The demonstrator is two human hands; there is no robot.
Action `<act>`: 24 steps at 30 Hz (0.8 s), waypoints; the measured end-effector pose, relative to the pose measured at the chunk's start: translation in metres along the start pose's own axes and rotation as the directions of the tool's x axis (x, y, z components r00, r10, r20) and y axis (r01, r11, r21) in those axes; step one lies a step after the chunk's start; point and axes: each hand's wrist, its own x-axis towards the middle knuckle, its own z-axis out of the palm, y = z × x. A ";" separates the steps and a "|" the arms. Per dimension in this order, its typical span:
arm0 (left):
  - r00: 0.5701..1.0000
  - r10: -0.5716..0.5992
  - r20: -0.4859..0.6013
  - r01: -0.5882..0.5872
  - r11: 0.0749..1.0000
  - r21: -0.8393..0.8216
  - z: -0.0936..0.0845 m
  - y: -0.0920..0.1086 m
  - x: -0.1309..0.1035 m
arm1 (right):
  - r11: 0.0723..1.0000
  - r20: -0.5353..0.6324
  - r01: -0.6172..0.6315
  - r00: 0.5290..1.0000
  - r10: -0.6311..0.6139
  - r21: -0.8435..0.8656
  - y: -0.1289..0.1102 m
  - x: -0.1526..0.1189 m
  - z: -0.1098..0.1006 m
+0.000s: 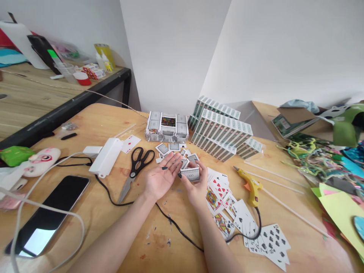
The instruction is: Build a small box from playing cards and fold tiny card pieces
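My left hand (162, 176) is turned palm up over the table, its fingers stretched out and nothing gripped in them. Between the thumb and fingers of my right hand (196, 182) is a folded playing card (190, 174) with a grey patterned back. Just beyond my fingertips lie several folded card pieces (174, 146) in a loose pile. Behind them stands a box-like structure built from playing cards (167, 127), with an opening in its top. Black-handled scissors (135, 170) rest to the left of my left hand.
Right of my hands lie a yellow glue gun (248, 184), glue sticks (280, 184) and face-up playing cards (220, 193). Stacked card boxes (222, 129) stand behind. A phone (51, 216), a white power strip (106, 157) and cables are on the left. Pipe cleaners (309, 159) crowd the right.
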 end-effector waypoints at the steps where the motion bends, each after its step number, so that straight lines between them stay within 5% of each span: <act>1: 1.000 -0.003 -0.007 0.003 1.000 -0.004 0.000 0.000 0.000 | 1.000 -0.001 -0.001 1.000 0.001 0.009 0.000 0.000 0.000; 8: 0.998 -0.032 -0.055 0.033 0.999 0.009 0.001 0.001 0.001 | 0.997 0.028 -0.043 0.999 0.042 0.056 -0.002 -0.002 0.003; 19: 0.994 -0.018 -0.104 0.028 0.995 0.096 0.000 -0.002 0.002 | 0.996 0.117 0.083 0.989 -0.087 0.039 -0.002 -0.006 0.005; 24: 0.988 -0.116 -0.099 0.123 0.990 0.069 -0.001 -0.002 0.002 | 0.997 0.135 0.077 0.988 -0.078 0.018 -0.005 -0.007 0.006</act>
